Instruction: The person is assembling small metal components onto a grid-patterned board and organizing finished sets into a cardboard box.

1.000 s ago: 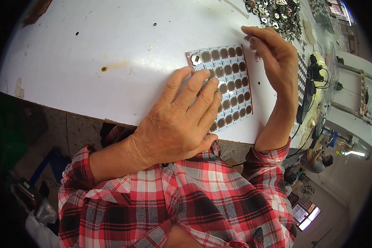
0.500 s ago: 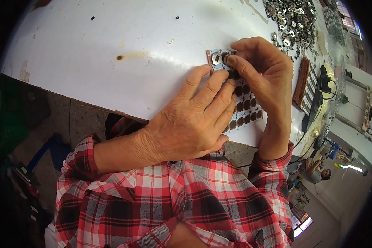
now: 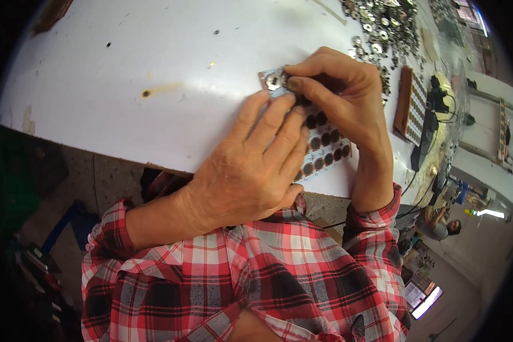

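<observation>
A circuit board panel (image 3: 328,138) with rows of dark round pads lies on the white table under my hands. A small silver metal clip (image 3: 274,81) sits at its far left corner. My left hand (image 3: 248,148) rests palm down across the panel's left side, fingers stretched and slightly apart, fingertips just below that clip. Thumb and forefinger of my right hand (image 3: 347,94) are pinched together right beside the clip, on a small metal piece mostly covered by the fingertips. Part of the panel is hidden beneath both hands.
A heap of small loose metal parts (image 3: 382,34) spreads at the far right. Nearer stands a stack of similar panels (image 3: 410,105), beside black adapters and cables (image 3: 439,97). The table's front edge (image 3: 119,162) runs before me. Another person (image 3: 439,225) is in the background.
The whole view has shifted, so the table and panel appear further left. My right fingertips have come closer to the silver clip. My left hand still rests on the panel.
</observation>
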Demonstrator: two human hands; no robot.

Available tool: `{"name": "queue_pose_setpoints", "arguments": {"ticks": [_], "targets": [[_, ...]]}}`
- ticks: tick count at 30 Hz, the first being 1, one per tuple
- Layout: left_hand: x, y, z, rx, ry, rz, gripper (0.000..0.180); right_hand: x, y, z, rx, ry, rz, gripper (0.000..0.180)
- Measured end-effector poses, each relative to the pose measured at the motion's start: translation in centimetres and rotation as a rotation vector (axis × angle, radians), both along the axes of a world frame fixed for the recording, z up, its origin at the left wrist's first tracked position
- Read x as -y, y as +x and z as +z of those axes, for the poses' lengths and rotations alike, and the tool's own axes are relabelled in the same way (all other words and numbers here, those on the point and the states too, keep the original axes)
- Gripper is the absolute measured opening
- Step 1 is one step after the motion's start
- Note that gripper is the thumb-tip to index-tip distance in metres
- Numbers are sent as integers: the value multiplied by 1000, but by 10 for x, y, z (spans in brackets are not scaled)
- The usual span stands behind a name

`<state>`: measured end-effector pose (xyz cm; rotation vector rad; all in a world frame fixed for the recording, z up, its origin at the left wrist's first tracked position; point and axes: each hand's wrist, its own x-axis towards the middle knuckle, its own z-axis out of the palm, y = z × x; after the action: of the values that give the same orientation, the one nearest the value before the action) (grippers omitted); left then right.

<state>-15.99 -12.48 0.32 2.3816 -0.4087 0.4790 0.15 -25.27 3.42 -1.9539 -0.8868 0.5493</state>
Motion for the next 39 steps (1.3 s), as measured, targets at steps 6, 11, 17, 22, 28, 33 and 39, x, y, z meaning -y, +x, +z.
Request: {"name": "queue_pose_setpoints", "arguments": {"ticks": [6,11,17,22,28,33,39], "targets": [[-5,-1,1,-32,60,-5,69,18,22,7,270,-24,-228,20],[-4,0,1,-30,48,-9,68,53,57,15,474,-227,-145,25],[-3,0,0,-22,52,-1,69,49,65,-3,517,-205,-164,21],[-2,-1,-2,-15,49,7,68,34,42,12,112,59,-127,18],[-3,-1,-2,-12,35,11,68,10,8,7,-66,52,-154,16],[-3,0,-2,-14,31,9,69,11,9,1,11,-42,-54,17],[-2,0,-4,-1,-10,12,66,4,1,8,7,-103,-173,13]]}}
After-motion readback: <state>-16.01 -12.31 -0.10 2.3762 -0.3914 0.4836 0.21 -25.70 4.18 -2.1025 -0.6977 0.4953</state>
